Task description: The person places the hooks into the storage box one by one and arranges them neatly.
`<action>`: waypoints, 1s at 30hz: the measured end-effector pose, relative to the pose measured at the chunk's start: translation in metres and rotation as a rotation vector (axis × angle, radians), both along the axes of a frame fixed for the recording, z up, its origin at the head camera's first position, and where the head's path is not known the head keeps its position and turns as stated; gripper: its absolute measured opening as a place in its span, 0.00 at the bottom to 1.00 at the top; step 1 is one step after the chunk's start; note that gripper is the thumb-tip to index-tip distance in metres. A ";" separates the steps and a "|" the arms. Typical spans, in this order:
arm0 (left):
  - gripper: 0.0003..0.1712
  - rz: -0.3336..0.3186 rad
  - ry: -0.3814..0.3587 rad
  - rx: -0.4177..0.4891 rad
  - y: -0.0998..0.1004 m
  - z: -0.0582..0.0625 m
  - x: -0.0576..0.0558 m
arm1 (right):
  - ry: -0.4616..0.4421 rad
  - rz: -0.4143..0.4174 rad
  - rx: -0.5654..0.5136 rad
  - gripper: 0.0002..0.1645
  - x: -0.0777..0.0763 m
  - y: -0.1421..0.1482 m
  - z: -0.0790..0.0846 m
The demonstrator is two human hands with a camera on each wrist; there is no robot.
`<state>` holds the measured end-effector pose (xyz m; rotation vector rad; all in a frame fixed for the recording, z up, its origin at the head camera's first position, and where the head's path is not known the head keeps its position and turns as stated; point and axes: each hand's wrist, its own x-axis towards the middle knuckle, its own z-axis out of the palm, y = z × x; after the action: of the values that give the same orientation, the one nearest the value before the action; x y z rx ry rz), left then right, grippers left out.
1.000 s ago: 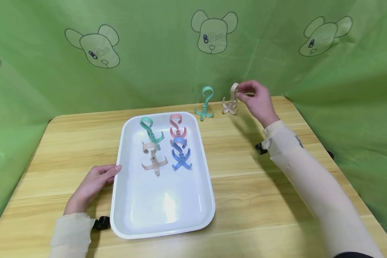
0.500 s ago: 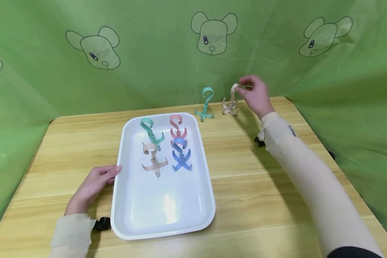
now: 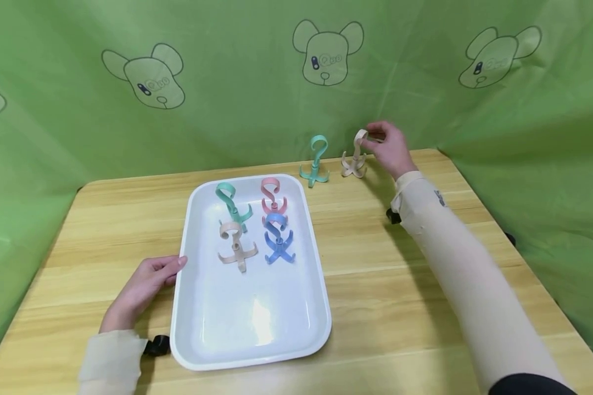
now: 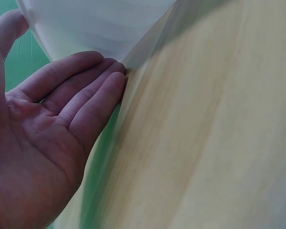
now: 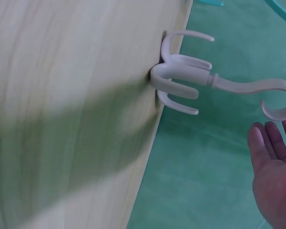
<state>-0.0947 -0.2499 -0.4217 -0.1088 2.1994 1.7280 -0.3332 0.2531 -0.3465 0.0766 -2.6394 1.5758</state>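
Right hand (image 3: 393, 149) pinches curl of beige hook (image 5: 195, 74), upright at far right of wooden table (image 3: 370, 307); left hand (image 3: 143, 282) grips white tray (image 3: 222, 315) by left rim. Green curtain (image 3: 242, 93) behind. Right thumb mostly cut off in right-wrist view.

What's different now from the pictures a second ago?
The right hand and its sleeve have moved a little left and forward, with the fingers at the curl of the beige hook on the table. I can't tell whether its grip has closed. That hook, the green hook beside it, the left hand, the white tray and the four hooks inside stayed put.
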 end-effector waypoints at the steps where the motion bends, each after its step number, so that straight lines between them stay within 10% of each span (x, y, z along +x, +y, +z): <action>1: 0.35 0.000 0.001 0.001 0.000 0.000 0.000 | -0.001 0.002 -0.004 0.34 -0.001 0.001 -0.001; 30: 0.33 0.001 0.019 0.024 0.000 -0.001 -0.001 | 0.028 -0.006 0.015 0.29 0.003 -0.001 -0.001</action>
<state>-0.0954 -0.2499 -0.4227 -0.0885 2.1913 1.7630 -0.3304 0.2521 -0.3477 0.0913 -2.6274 1.5421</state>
